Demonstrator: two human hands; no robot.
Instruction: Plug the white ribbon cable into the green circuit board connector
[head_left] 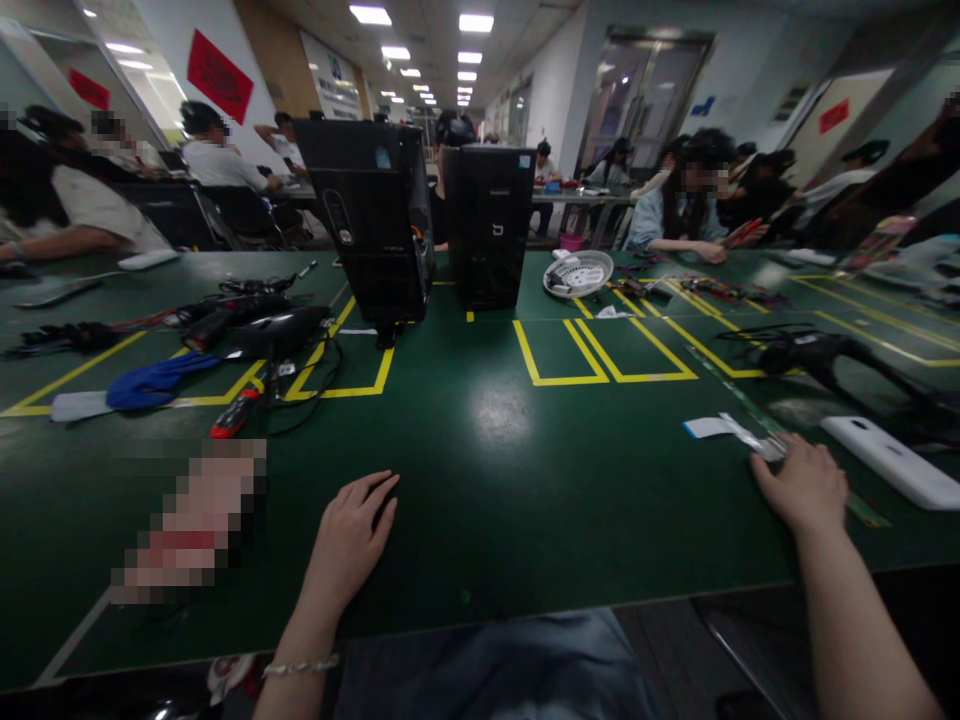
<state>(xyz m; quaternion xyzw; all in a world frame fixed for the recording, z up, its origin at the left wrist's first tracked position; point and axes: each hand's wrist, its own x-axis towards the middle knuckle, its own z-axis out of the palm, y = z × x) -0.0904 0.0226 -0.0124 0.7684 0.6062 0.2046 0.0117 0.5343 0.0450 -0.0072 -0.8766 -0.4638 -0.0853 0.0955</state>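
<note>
My left hand point(354, 540) rests on the green table point(480, 540), palm down with its fingers stretched out and nothing in it. At the right, my right hand point(808, 488) lies over the near end of a white strip with a blue tip point(716, 427), its fingers bent down; a crumpled, shiny part of the strip runs to the thumb and forefinger. Just right of that hand is a white, rounded, flat device point(896, 460). Two black computer towers point(367, 220) stand upright at the table's far side.
On the left lie a red-and-black screwdriver point(236, 413), a blue glove point(159, 380), black cables and a blurred-out flat item point(196, 525). Yellow tape point(570, 381) marks rectangles. A white basket point(577, 274) and a black frame-like part point(832, 355) are further right. Other people sit beyond.
</note>
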